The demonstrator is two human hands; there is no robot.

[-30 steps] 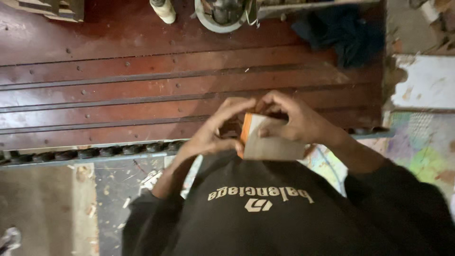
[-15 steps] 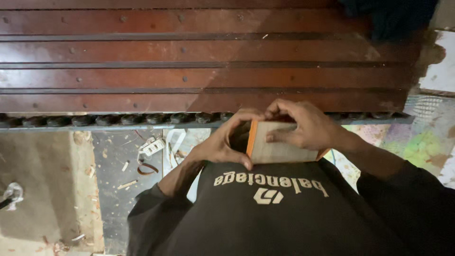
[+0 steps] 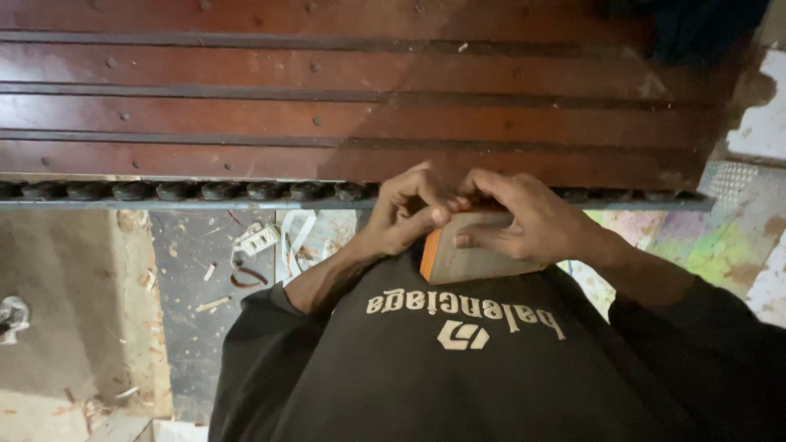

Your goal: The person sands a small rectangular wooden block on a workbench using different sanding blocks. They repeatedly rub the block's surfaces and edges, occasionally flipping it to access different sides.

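Both hands meet in front of my chest, over the near edge of a dark red wooden panel. My right hand grips a small flat block with a grey-tan face and an orange side edge, thumb below and fingers curled over its top. Fingers of my left hand pinch at the block's upper left corner, touching the right hand's fingertips. The far part of the block is hidden by the fingers. My black sweatshirt fills the lower frame.
The grooved red panel lies across a metal rail with a row of dark rollers. Below it is a concrete floor with wood chips, a white strap and small scraps. A paint-stained surface is at the right.
The view has tilted down, so the panel has slid up in frame. My hands stay together on the block, now lower against my chest near the panel's near edge.
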